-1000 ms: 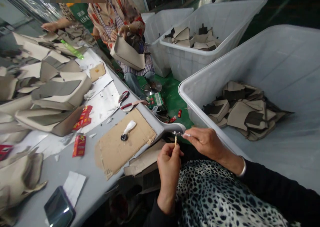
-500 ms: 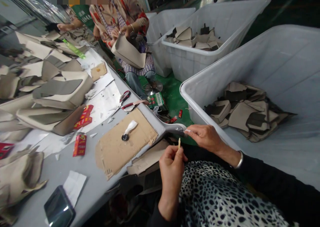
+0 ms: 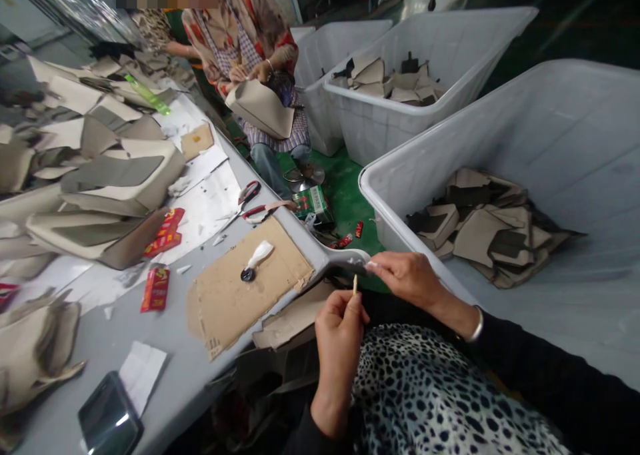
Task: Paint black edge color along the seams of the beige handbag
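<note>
My left hand [image 3: 339, 348] is closed, thumb and finger pinching a short pale stick [image 3: 355, 284] that points upward. Just beyond it, my right hand [image 3: 415, 278] is pinched together at the rounded corner of the grey table [image 3: 200, 401]. A whitish bit shows at its fingertips, too small to name. Left of my hands, a sheet of cardboard [image 3: 230, 301] lies on the table. On it rests a small white tube [image 3: 262, 250] with a black cap [image 3: 247, 275]. Beige leather-like pieces [image 3: 290, 318] hang under the table edge beside my left hand.
Scissors [image 3: 247, 193], red packets [image 3: 156, 288] and a phone [image 3: 111, 411] lie on the table. Beige pieces [image 3: 120, 175] are piled at left. A large white bin [image 3: 383, 198] with more pieces stands at right. Across, a co-worker [image 3: 245, 48] holds a beige piece.
My right hand's fingertips have shifted slightly left, against the table corner. My left hand keeps the stick, a little further left. The co-worker's hands have moved slightly on the beige piece.
</note>
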A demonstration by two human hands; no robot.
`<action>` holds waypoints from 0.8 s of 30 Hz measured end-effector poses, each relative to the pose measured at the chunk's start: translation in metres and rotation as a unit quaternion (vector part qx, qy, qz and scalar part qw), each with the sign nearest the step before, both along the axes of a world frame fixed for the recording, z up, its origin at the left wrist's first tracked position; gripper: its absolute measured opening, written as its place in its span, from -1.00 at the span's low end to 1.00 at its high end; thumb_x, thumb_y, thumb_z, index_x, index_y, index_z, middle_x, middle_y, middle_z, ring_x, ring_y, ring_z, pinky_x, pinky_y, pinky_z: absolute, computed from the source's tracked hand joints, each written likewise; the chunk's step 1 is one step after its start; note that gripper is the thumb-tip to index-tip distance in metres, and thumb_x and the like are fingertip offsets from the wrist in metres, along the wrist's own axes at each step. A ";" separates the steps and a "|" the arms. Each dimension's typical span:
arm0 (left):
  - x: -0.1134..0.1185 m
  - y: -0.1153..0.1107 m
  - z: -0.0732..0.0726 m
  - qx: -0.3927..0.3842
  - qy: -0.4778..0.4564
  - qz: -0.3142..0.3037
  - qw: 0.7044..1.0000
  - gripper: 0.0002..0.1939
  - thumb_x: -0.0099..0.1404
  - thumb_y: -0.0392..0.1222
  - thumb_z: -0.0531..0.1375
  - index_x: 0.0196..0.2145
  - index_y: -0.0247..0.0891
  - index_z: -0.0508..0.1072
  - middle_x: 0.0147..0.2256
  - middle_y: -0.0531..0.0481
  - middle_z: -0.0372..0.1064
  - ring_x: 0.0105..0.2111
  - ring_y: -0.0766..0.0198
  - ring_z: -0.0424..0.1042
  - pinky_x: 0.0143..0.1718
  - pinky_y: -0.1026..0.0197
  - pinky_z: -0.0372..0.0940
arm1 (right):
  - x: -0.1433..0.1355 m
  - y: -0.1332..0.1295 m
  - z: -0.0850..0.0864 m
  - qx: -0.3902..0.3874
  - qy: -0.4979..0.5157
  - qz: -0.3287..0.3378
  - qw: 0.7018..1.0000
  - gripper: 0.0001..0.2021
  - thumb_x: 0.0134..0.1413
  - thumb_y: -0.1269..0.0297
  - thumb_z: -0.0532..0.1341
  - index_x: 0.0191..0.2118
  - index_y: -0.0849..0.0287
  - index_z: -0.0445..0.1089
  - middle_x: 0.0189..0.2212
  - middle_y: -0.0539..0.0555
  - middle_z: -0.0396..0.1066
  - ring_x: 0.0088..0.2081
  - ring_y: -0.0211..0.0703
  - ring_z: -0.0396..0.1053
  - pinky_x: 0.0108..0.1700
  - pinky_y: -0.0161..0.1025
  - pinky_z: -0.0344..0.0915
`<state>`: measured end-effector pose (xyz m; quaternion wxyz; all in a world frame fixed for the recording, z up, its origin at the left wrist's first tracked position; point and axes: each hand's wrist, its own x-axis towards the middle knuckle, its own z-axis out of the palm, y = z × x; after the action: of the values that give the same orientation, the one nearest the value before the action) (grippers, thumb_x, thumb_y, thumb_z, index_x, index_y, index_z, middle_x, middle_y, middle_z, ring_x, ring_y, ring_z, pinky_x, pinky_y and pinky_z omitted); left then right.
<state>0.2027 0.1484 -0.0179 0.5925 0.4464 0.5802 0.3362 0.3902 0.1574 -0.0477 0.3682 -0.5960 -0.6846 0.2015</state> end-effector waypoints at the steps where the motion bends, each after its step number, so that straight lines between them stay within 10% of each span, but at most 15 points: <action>1: 0.001 0.000 0.001 -0.007 -0.008 -0.001 1.000 -0.64 0.29 0.08 0.29 -0.45 -0.28 0.43 -0.61 0.09 0.28 -0.70 0.47 0.05 -0.69 0.38 -0.11 | 0.001 0.000 0.000 -0.006 -0.003 -0.019 1.000 -0.71 0.41 0.13 0.15 -0.30 0.10 0.54 -0.39 0.03 0.58 -0.37 -0.16 0.52 -0.34 -0.28 0.21; 24: 0.010 0.004 0.006 -0.092 -0.127 0.019 0.987 -0.62 0.23 0.10 0.31 -0.32 -0.32 0.44 -0.60 0.12 0.30 -0.75 0.53 -0.02 -0.74 0.43 -0.15 | -0.002 0.001 -0.004 -0.002 0.061 0.046 0.997 -0.72 0.40 0.13 0.15 -0.27 0.12 0.54 -0.36 0.05 0.58 -0.32 -0.16 0.52 -0.27 -0.29 0.28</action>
<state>0.2128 0.1522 -0.0122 0.6936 0.3328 0.5371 0.3460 0.3887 0.1581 -0.0518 0.3983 -0.5516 -0.6868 0.2558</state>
